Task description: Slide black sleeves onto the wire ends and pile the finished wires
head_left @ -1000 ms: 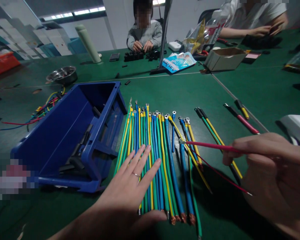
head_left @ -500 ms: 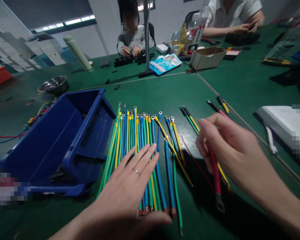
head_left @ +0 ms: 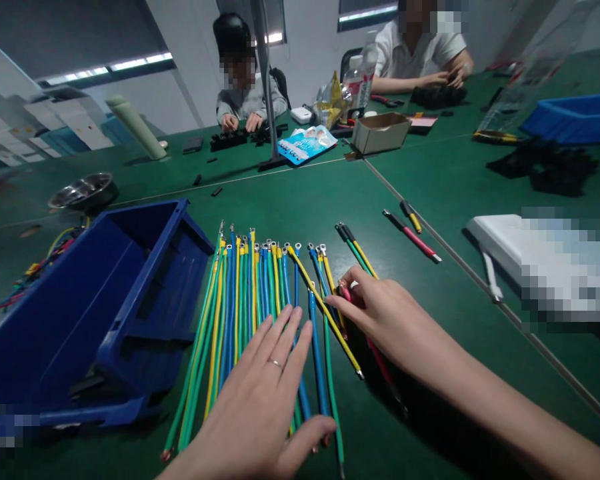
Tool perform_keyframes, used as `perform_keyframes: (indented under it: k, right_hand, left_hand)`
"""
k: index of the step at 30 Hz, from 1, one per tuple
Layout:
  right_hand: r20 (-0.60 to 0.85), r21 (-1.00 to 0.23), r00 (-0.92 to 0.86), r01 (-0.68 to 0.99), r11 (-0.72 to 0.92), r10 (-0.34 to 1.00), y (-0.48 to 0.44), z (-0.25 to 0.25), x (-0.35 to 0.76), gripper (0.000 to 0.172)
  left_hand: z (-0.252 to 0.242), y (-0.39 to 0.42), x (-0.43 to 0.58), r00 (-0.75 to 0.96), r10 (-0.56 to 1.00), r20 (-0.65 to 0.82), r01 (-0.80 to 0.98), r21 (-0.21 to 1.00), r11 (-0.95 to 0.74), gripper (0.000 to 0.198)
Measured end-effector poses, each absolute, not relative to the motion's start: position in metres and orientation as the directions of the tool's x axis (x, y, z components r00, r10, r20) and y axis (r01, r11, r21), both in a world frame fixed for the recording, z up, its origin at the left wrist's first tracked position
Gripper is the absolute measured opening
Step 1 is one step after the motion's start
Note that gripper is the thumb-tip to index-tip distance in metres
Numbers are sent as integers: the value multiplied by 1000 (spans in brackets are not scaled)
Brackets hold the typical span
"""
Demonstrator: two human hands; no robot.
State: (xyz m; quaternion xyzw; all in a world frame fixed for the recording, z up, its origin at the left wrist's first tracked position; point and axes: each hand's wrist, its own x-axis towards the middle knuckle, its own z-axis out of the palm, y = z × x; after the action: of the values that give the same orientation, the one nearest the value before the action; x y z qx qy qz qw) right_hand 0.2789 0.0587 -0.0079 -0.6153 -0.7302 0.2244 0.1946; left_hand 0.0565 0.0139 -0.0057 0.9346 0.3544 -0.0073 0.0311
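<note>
Spreading the left hand (head_left: 260, 387) wide, palm down, over the near part of a row of cables (head_left: 230, 307) on the green table (head_left: 280, 200), with nothing gripped (and with a thin ring (head_left: 276, 363) on one finger). Pinching a red cable (head_left: 381, 365) between thumb and fingers of the right hand (head_left: 353, 293), close to one end, with the other end slanting back under the palm toward the near side. Too blurred at that far tip to tell whether touching the table. Running side by side in the row, mostly blue, green and yellow, with metal eyelets at the far ends. Seeing, between the two hands, a yellow cable (head_left: 325, 310) lying aslant beside a thicker blue cable (head_left: 317, 353). Noting, just beyond the right hand, a black-ended pair of cables (head_left: 364, 255), then, farther right, a shorter red cable with a black sleeve (head_left: 420, 243) and a stubby yellow piece (head_left: 415, 222). Standing left of the row, a blue bin (head_left: 90, 293), with a metal bowl (head_left: 103, 193) behind. Sitting across the table, two people (head_left: 253, 100), near a bright blue packet (head_left: 307, 143) and a cardboard box (head_left: 385, 137).
</note>
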Motion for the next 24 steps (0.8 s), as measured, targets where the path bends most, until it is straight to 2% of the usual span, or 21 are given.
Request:
perform_keyframes:
  k: [4,6,9,14,18,21,24]
  right_hand:
    - [10,-564,-186,810,159,982,59,-9,279,20]
    - [7,-558,-190,814,161,982,59,-9,278,19]
    - [-4,-560,-194,813,158,981,58,-8,275,22]
    - [-31,-546,-170,828,126,985,57,-6,267,19]
    - [-45,-492,-144,864,103,989,55,-8,263,13]
    - [-14,-447,-135,887,115,991,51,-9,260,13]
    - [23,-403,-156,903,152,988,47,-9,258,14]
  left_hand:
    - [-13,8,61,780,621,75,617,73,-784,87]
    - [-18,5,63,775,619,131,613,83,-785,76]
    - [-25,4,63,792,598,124,597,45,-801,55]
    - [-29,5,64,833,535,142,541,-6,-841,47]
    - [-31,3,66,808,539,237,558,-16,-830,42]
    - [-37,-1,68,779,554,293,579,3,-815,44]
    - [-46,-5,68,751,581,313,605,25,-796,56]
